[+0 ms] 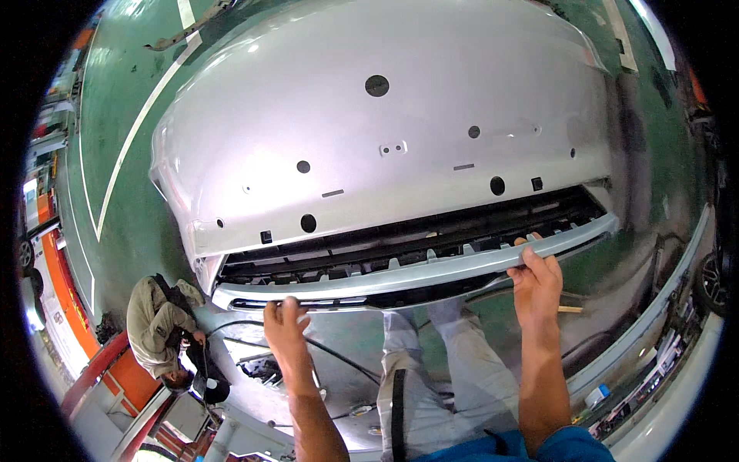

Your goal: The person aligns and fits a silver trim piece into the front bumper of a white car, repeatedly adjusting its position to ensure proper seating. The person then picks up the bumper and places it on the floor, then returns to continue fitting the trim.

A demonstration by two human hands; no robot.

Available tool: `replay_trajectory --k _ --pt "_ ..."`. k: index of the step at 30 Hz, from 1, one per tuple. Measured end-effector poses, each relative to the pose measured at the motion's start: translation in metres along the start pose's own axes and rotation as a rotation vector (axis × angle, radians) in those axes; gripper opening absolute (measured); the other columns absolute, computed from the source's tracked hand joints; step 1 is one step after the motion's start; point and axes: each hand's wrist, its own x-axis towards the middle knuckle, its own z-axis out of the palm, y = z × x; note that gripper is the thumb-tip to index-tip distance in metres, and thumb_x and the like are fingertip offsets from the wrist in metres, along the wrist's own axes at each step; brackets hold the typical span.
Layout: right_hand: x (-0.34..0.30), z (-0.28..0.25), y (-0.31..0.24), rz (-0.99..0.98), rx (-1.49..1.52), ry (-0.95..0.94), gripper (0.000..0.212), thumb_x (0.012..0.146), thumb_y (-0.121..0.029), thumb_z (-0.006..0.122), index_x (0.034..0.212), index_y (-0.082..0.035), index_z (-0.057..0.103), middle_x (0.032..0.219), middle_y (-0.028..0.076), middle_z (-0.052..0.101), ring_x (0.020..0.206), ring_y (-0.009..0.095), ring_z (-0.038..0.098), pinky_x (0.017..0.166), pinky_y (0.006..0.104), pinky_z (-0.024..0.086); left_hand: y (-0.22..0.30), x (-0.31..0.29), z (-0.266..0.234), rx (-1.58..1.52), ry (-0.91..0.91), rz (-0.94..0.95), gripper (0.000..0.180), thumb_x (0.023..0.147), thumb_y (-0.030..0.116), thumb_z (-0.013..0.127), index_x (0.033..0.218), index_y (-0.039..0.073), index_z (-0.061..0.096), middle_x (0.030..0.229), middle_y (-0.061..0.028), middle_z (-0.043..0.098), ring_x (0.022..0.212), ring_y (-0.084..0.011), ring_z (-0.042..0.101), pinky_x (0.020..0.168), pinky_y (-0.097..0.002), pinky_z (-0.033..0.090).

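A long silver-grey bar [431,271] runs across the middle of my view, gently bowed, with a narrow black band along its near edge. On the bar's near side, toward its left end, I see the left hand [285,331], its fingers bent at that edge; I cannot tell whether they grip or only touch. Near the bar's right end, the right hand [539,285] holds it, fingers curled closely over the edge. Just beyond the bar is a black slotted frame [362,250], and beyond that a broad, pale silver panel [416,108] dotted with holes. Grey trouser legs [477,354] show on the bar's near side, between the hands. Left of the bar, a co-worker [154,319] crouches near green floor [138,239]; well to its right is a wheel [712,281].
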Motion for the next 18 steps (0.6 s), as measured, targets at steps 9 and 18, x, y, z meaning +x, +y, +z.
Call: replay_trajectory --k 9,18 --pt "-0.002 -0.006 0.000 0.001 -0.023 0.002 0.050 0.094 -0.012 0.062 0.138 0.003 0.045 0.114 0.013 0.062 0.092 0.015 0.062 0.073 0.0271 0.056 -0.010 -0.024 0.003 0.305 0.155 0.503 0.049 0.081 0.006 0.077 0.122 -0.004 0.052 0.114 -0.0172 0.057 0.106 -0.0277 0.057 0.091 -0.0408 0.049" --pt "0.008 -0.028 0.005 -0.017 -0.157 -0.049 0.059 0.096 -0.023 0.062 0.145 0.001 0.041 0.125 0.016 0.058 0.112 0.020 0.053 0.100 0.0363 0.044 -0.010 -0.007 0.022 0.735 0.007 0.987 0.068 0.063 0.002 0.079 0.127 0.006 0.058 0.130 -0.0177 0.053 0.126 -0.0377 0.050 0.108 -0.0515 0.036"
